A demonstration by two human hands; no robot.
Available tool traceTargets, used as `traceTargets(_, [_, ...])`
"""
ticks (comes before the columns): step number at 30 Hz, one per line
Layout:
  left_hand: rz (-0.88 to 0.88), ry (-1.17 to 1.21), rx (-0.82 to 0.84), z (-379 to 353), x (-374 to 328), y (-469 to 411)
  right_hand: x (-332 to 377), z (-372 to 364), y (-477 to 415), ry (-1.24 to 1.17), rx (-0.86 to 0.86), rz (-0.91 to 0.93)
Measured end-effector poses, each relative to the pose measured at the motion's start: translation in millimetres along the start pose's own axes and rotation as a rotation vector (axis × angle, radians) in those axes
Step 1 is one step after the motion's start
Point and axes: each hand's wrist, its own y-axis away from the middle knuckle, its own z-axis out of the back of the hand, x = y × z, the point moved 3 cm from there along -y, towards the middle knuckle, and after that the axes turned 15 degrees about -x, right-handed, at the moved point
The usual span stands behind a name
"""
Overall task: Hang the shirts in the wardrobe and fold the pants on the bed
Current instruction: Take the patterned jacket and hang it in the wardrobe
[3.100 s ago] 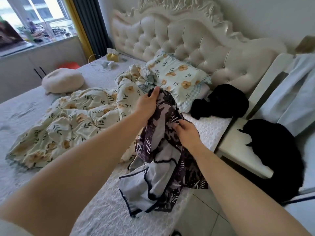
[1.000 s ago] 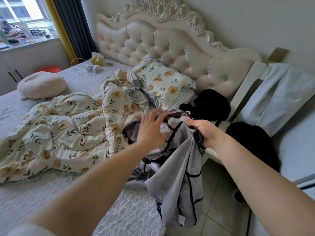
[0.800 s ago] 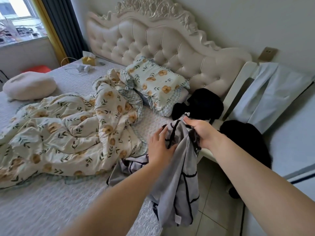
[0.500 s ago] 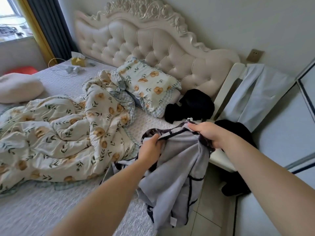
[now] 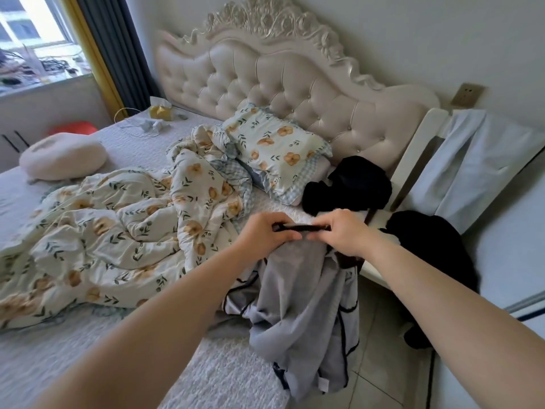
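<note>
A grey garment (image 5: 300,305) with dark piping, turned inside out, hangs over the bed's right edge above the floor. My left hand (image 5: 262,236) and my right hand (image 5: 342,231) both pinch its dark top hem, held taut and level between them. A black garment (image 5: 351,187) lies on the bed beside the pillow. Another black garment (image 5: 433,255) is heaped on the white chair (image 5: 413,160), and a pale blue shirt (image 5: 477,160) drapes over the chair's back.
A floral quilt (image 5: 118,231) is bunched across the bed (image 5: 88,364), with a floral pillow (image 5: 277,149) at the tufted headboard (image 5: 265,78). A round cream cushion (image 5: 62,156) lies far left. Tiled floor (image 5: 389,364) shows between bed and chair.
My hands have come closer together along the garment's top edge and stretched the dark hem flat between them. The view has shifted a little left.
</note>
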Motion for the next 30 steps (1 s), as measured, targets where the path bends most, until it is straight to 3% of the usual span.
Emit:
traceTargets(3, [0.004, -0.077, -0.115, 4, 23, 10, 9, 8, -1, -0.194, -0.058, -0.013])
traceTargets(7, [0.031, -0.380, 0.083, -10, 58, 22, 17, 23, 0, -0.294, -0.037, -0.007])
traceTargets(10, [0.071, -0.362, 0.084, -19, 65, 27, 15, 32, 3, -0.320, -0.016, -0.004])
traceTargets(14, [0.247, -0.273, 0.089, -11, 73, 24, -19, 47, 4, -0.152, -0.104, -0.092])
traceTargets(17, [0.266, -0.263, 0.040, 8, 61, 12, -48, 48, 10, 0.104, -0.126, -0.194])
traceTargets(22, [0.263, -0.293, 0.084, 14, 22, -11, -27, 29, 10, 0.200, -0.272, -0.014])
traceTargets(27, [0.128, -0.354, 0.249, -4, -17, -9, 12, -6, 3, 0.164, -0.061, 0.087])
traceTargets(30, [0.153, -0.260, 0.273, 2, -16, -7, 15, -10, 0, 0.151, 0.050, 0.062])
